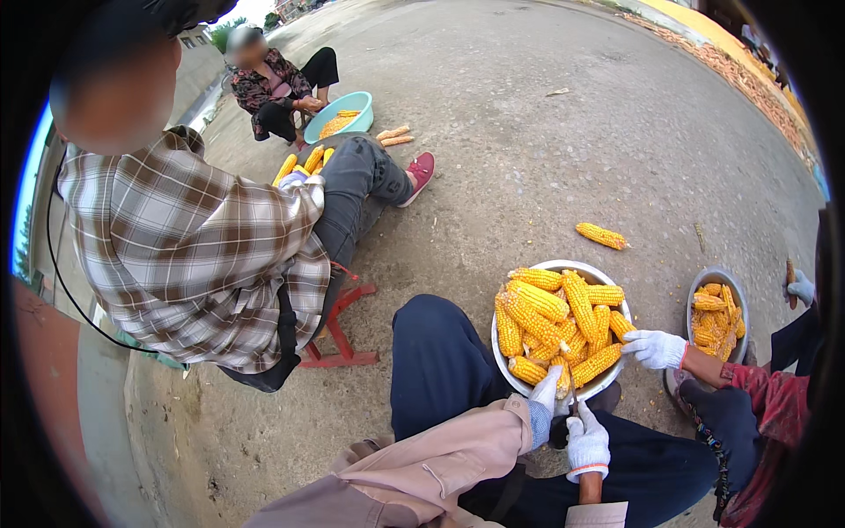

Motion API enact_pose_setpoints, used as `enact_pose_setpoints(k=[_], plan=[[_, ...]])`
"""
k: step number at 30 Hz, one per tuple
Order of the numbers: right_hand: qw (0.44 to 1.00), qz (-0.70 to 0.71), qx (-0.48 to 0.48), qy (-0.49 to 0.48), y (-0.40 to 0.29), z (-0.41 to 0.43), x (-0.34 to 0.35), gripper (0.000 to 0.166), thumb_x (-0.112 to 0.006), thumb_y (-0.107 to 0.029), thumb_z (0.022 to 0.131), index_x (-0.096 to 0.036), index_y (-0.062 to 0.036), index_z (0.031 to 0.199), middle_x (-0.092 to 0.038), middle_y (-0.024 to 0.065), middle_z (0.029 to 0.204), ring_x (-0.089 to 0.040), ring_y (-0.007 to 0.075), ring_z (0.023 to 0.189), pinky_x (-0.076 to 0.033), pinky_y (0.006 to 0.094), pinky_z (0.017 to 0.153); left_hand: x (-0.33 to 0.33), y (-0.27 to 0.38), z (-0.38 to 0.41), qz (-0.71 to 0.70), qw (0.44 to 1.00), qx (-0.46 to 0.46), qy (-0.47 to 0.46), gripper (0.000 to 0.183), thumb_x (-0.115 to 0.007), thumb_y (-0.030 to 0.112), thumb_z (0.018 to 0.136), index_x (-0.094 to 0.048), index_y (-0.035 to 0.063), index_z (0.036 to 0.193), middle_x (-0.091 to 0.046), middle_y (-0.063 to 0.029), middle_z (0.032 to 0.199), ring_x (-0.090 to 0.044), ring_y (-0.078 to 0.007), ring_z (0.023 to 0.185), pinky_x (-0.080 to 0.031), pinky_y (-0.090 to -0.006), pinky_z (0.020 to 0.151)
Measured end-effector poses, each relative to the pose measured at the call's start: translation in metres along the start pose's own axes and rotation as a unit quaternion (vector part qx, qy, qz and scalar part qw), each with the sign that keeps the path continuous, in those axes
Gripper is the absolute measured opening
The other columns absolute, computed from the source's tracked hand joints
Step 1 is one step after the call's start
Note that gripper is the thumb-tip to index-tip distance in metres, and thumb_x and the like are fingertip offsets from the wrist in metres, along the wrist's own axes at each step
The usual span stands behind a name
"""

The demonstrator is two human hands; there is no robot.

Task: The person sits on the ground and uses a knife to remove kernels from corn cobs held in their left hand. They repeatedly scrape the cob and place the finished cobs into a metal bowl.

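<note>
A metal basin (617, 267) heaped with ears of yellow corn (579, 300) stands between my knees. My left hand (546, 391), in a white glove, grips an ear of corn (563, 377) upright at the basin's near edge. In my right hand (586, 441), also gloved, is a thin, dark pointed tool (572, 384), its shaft alongside that ear. The tool's tip and its exact kind are hard to make out. From the right, another person's gloved hand (653, 348) touches an ear of corn (620, 325) at the rim.
A smaller basin (692, 297) of corn stands at the right, near a gloved hand (801, 288) holding a cob. One ear (601, 236) lies on the concrete. To the left, a person in a plaid shirt (178, 251) sits on a red stool (343, 330). Beyond, another person works at a turquoise basin (363, 102).
</note>
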State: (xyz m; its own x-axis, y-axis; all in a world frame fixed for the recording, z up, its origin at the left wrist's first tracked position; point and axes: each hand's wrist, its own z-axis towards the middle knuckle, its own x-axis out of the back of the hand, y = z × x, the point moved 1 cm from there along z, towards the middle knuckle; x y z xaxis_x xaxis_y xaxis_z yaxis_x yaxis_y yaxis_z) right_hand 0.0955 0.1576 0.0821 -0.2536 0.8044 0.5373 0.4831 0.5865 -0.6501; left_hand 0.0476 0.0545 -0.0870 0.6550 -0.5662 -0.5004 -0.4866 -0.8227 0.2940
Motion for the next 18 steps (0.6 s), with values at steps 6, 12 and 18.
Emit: enact_pose_setpoints(k=[6, 12, 18], plan=[[0.998, -0.044, -0.036, -0.037, -0.018, -0.002, 0.013, 0.049, -0.062, -0.017, 0.092, -0.057, 0.0007, 0.137, -0.067, 0.0256, 0.123, -0.068, 0.0317, 0.110, -0.051, 0.0358, 0.094, 0.001, 0.008, -0.002, 0.076, 0.996, 0.027, -0.029, 0.050, -0.056, 0.053, 0.098, -0.060, 0.0104, 0.124, -0.069, -0.0065, 0.100, -0.067, -0.0176, 0.077, -0.058, -0.0293, 0.061], [0.997, -0.078, 0.000, -0.030, -0.031, -0.011, 0.023, 0.049, -0.061, -0.017, 0.092, -0.057, 0.0010, 0.137, -0.065, 0.0248, 0.126, -0.064, 0.0365, 0.116, -0.049, 0.0390, 0.099, -0.008, 0.010, -0.010, 0.182, 0.983, 0.016, 0.037, 0.051, -0.052, 0.056, 0.099, -0.066, 0.0100, 0.117, -0.070, -0.0053, 0.095, -0.066, -0.0156, 0.074, -0.053, -0.0277, 0.057], [0.997, -0.065, 0.029, -0.024, -0.010, -0.002, 0.013, 0.051, -0.061, -0.015, 0.092, -0.054, 0.0000, 0.140, -0.068, 0.0239, 0.122, -0.066, 0.0350, 0.113, -0.050, 0.0382, 0.096, -0.012, 0.014, -0.012, 0.227, 0.974, -0.008, 0.016, 0.051, -0.053, 0.056, 0.098, -0.067, 0.0090, 0.112, -0.069, -0.0055, 0.094, -0.064, -0.0143, 0.070, -0.049, -0.0262, 0.055]])
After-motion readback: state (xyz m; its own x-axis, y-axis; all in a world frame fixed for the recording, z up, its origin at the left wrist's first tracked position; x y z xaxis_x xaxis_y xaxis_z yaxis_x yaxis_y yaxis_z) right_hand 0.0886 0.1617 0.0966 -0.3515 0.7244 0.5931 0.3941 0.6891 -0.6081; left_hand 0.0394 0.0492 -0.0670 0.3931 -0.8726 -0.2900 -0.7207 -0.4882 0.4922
